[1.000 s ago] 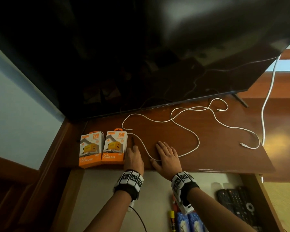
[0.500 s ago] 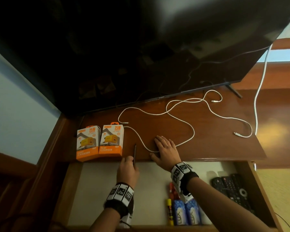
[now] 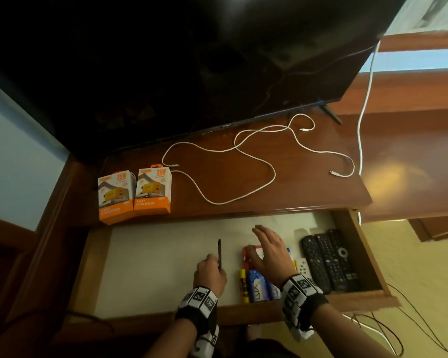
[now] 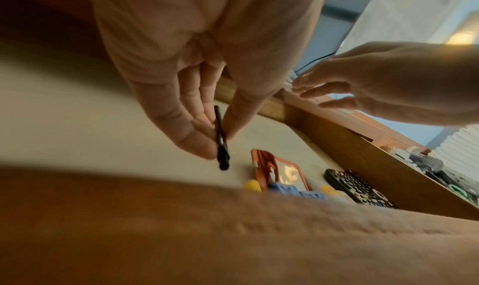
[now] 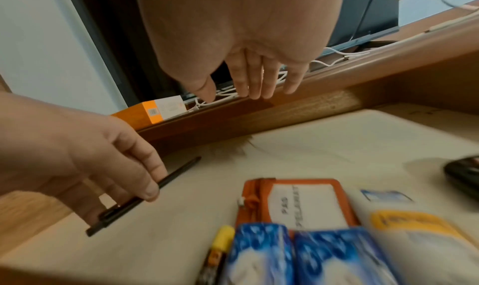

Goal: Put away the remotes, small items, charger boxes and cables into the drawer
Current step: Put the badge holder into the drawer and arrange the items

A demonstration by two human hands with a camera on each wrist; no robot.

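Note:
My left hand point(image 3: 210, 270) pinches a thin black pen point(image 3: 219, 253) between thumb and fingers, low over the open drawer's pale liner point(image 3: 153, 254); the left wrist view shows the pen point(image 4: 220, 139) held by its lower half. My right hand point(image 3: 268, 248) hovers flat with straight fingers above the small items in the drawer and holds nothing. Two orange-and-white charger boxes point(image 3: 135, 195) stand on the wooden top at the left. White cables point(image 3: 243, 174) sprawl across the top. Three black remotes point(image 3: 329, 259) lie at the drawer's right end.
In the drawer lie an orange card holder point(image 5: 298, 203), blue soap packets point(image 5: 293, 256), a yellow-capped marker point(image 5: 220, 246) and a yellow-labelled packet point(image 5: 420, 234). A large dark TV point(image 3: 192, 60) overhangs the top. Another white cable point(image 3: 364, 104) hangs at the right.
My left hand lifted the pen off the wooden top and brought it down over the drawer. My right hand left the top and came back over the small items.

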